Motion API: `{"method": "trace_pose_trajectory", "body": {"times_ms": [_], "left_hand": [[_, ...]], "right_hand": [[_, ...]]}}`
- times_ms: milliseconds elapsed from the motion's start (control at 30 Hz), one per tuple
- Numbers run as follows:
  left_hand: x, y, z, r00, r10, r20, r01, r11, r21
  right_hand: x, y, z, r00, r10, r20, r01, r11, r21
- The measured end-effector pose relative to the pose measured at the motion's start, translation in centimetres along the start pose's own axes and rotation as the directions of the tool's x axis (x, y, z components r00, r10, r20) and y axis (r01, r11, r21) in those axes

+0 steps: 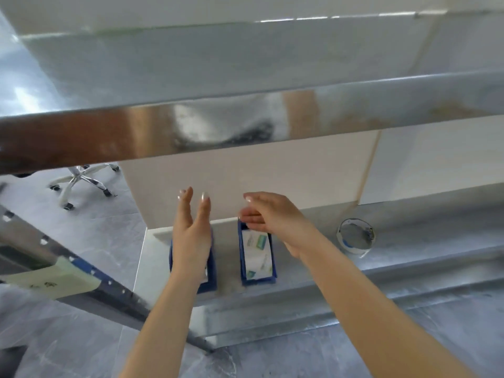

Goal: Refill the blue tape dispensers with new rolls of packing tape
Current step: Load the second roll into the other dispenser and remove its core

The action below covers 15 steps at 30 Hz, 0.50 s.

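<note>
Lower centre of frame: two blue plastic tape dispensers, left one (210,271) and right one (257,259), stand side by side on the steel shelf (409,241), handy together. Our left hand (192,238) hovers spread, grasping nothing; our right hand (268,218) pinches the right dispenser's top, probably steadying it.

The left hand (191,236) hides most of the left dispenser (210,279), possibly touching it.
</note>
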<state>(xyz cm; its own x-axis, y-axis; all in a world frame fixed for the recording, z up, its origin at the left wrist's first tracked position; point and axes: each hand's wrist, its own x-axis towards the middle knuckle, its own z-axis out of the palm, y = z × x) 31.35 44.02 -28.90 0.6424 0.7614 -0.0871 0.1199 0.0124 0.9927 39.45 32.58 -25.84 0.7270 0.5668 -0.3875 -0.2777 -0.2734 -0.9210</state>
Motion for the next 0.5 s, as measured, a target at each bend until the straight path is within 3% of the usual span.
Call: {"method": "trace_pose_trajectory", "body": {"times_ms": [100,200,367,500], "left_hand": [[-0.5,1.7,3.8,0.992,-0.040,0.118,0.048,0.996,-0.069],[-1.5,1.6,7.9,0.955,-0.065,0.288,0.100,0.989,-0.111],[-3.5,-1.5,14.8,0.881,-0.139,0.453,0.191,0.979,-0.071],[-4.7,-4.4,19.8,0.795,-0.339,0.503,0.457,0.880,-0.129]], "right_hand": [[-0.1,0.1,-2.8,0.995,0.021,-0.102,-0.008,0.992,0.128],[-0.1,1.5,-6.4,0.975,0.024,-0.222,0.005,0.991,0.133],[-1.4,6.1,-13.2,0.867,0.034,-0.497,0.024,0.994,0.110],[-1.2,10.5,-16.7,0.805,0.170,-0.568,-0.074,0.979,0.189]]}}
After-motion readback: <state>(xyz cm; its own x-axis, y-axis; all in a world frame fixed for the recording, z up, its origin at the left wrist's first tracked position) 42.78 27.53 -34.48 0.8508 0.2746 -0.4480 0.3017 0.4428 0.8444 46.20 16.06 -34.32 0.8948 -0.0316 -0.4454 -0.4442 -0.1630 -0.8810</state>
